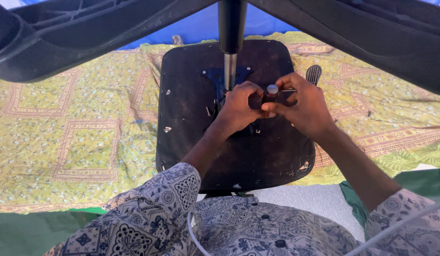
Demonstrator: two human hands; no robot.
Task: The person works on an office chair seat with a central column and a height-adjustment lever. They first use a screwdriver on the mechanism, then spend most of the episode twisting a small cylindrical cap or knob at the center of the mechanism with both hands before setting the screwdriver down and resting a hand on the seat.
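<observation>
Item: upturned office chair seat [239,151], black underside facing up, lying on a yellow-green patterned cloth [77,128] spread over the floor.

Fittings: dark metal mounting plate [215,78] near the middle of the seat underside; a gas-lift column [230,57] rises from it, bright shaft below, black sleeve above, running out of the top of the view. Black star-base legs [63,33] cross the upper corners, close to the camera. A black ribbed lever paddle [313,74] projects just past the far right edge of the seat.

Small part: short dark cylinder with a silver cap [272,90], upright, held between both hands just right of the column, above the seat underside.

Left hand [239,106]: fingers curled, grip closed against the left side of the cylinder.

Right hand [307,106]: thumb and forefinger pinched on the cylinder from the right; remaining fingers loosely bent.

Also seen: patterned grey-white sleeves [158,208], a white cable [194,232] at the chest, blue sheet [201,26] beyond the cloth.
</observation>
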